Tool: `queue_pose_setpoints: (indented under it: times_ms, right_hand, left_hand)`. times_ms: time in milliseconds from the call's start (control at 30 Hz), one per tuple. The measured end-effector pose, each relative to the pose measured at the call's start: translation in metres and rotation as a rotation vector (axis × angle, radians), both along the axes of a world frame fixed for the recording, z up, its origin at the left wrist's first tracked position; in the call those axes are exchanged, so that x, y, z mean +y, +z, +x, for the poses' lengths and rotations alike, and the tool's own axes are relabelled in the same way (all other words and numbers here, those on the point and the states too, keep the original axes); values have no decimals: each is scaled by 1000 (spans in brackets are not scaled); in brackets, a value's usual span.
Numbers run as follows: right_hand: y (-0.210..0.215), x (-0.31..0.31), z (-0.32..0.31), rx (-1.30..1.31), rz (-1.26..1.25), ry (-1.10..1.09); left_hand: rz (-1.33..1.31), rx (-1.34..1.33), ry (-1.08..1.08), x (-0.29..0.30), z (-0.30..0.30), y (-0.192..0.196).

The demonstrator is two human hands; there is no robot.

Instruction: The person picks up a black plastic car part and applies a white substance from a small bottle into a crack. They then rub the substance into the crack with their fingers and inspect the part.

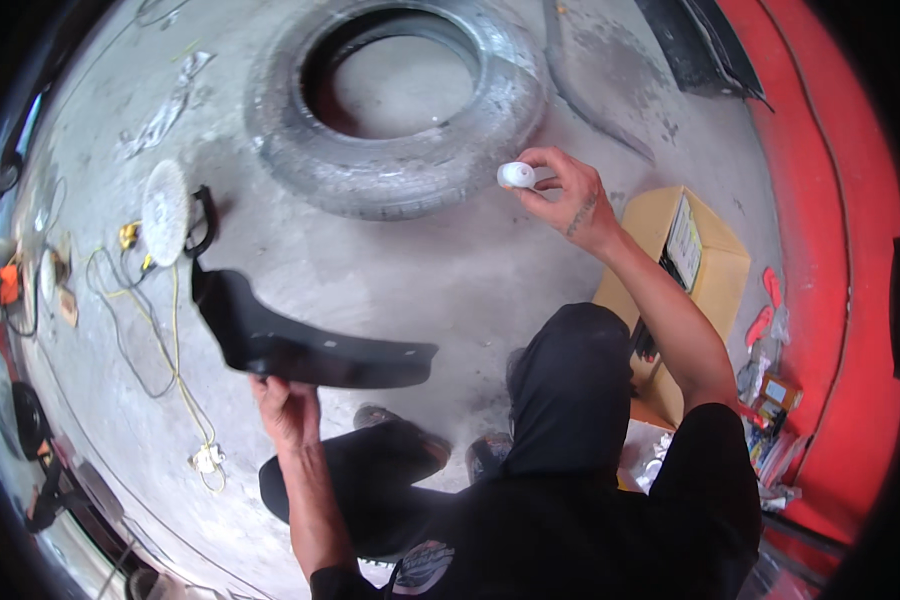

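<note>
My left hand [288,408] grips the lower edge of a curved black plastic panel [305,345], which I hold up at the left over the floor. A few small pale patches show along the panel's face. Farther out to the right, my raised right hand [573,198] pinches a small white bottle [516,175] between thumb and fingers, its round end turned toward me. The bottle is apart from the panel. Behind it lies a big worn tyre [390,175], flat on the concrete floor.
An open cardboard box [715,265] with dark parts inside stands by my right arm. A white round polishing pad [166,213] and a yellow cord [177,350] are on the left. A red wall [830,400] runs along the right, with small clutter at its foot.
</note>
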State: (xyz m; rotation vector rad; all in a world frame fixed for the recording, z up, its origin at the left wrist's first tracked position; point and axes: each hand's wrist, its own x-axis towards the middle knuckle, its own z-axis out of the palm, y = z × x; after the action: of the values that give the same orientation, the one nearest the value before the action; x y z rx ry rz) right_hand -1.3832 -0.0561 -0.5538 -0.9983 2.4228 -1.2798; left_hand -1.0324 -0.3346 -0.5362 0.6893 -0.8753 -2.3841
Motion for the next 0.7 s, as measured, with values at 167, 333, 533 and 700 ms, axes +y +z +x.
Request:
queue_pose_setpoints:
  times_ms: [167, 333, 533, 700]
  right_hand:
    - [69, -38, 50, 260, -158, 198]
    - [119, -51, 112, 350, -253, 300]
    - [161, -49, 176, 474, -255, 355]
    - [180, -45, 215, 605, -231, 402]
  left_hand:
    - [-104, 55, -18, 17, 8, 18]
    - [-124, 111, 76, 45, 22, 48]
    - [-60, 247, 182, 62, 60, 43]
    - [-84, 324, 201, 73, 76, 55]
